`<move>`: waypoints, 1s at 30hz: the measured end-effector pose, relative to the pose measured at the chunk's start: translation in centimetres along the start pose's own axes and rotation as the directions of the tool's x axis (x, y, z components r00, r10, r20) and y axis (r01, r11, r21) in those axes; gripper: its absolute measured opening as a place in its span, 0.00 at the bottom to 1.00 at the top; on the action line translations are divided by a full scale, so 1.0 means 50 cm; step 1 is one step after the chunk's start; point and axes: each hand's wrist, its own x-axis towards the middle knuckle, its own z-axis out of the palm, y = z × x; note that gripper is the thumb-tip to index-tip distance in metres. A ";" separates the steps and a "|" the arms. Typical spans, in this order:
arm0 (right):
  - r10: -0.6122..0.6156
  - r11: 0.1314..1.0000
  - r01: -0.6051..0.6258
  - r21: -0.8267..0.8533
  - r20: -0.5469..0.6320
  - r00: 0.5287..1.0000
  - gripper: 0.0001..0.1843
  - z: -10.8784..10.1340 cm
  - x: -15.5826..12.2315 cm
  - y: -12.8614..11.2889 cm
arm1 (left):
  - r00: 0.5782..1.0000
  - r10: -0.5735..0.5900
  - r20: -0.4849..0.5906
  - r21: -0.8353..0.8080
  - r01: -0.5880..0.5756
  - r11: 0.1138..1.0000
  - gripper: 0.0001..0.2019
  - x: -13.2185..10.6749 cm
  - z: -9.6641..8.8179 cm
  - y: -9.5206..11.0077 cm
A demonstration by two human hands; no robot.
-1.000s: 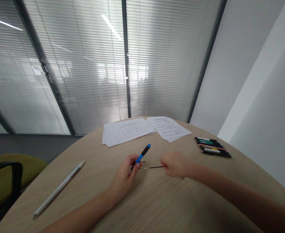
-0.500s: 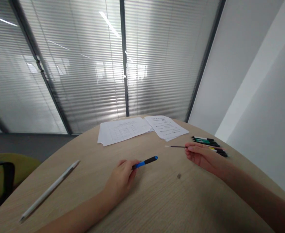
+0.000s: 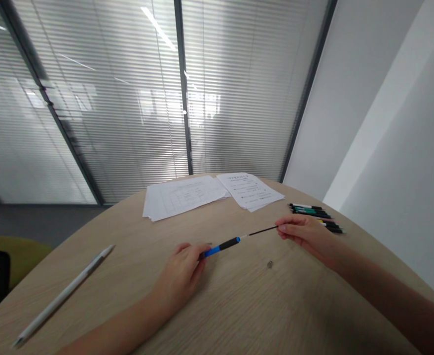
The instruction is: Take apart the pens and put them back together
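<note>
Between the fingers of my left hand (image 3: pixel 183 272) is a blue pen barrel (image 3: pixel 220 246) with a black grip, its open end pointing right. My right hand (image 3: pixel 306 237) pinches a thin dark pen refill (image 3: pixel 263 230) by one end. The refill's pale other end meets the mouth of the barrel, roughly in line with it; I cannot tell how far it reaches in. A small metallic piece (image 3: pixel 270 265), perhaps a spring or tip, lies on the table below the refill. Some small thing shows just behind my left fingers, too hidden to name.
Several pens (image 3: pixel 309 211) lie in a row beyond my right hand. Printed sheets (image 3: pixel 182 197) rest at the table's far side. A long white stick-like object (image 3: pixel 65 296) lies at the left. A chair (image 3: pixel 17 261) stands past the left edge of the table (image 3: pixel 217 315).
My right hand has brought the refill left and down, so its pale end now meets the barrel's mouth. My left hand keeps holding the barrel. The camera view has shifted slightly.
</note>
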 end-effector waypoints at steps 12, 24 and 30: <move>-0.442 0.702 0.484 -0.523 0.213 0.871 0.06 0.021 -0.025 -0.011 | 0.993 0.108 0.047 0.047 -0.110 0.993 0.12 0.000 0.000 0.001; -0.435 0.758 0.498 -0.422 0.243 0.867 0.19 0.052 -0.043 0.033 | 1.000 0.007 0.030 -0.117 -0.003 0.993 0.12 -0.008 0.005 0.005; -0.324 0.671 0.494 -0.554 0.380 0.866 0.09 0.058 -0.020 0.042 | 0.976 -0.218 0.018 -0.381 0.209 0.901 0.08 -0.004 0.009 0.002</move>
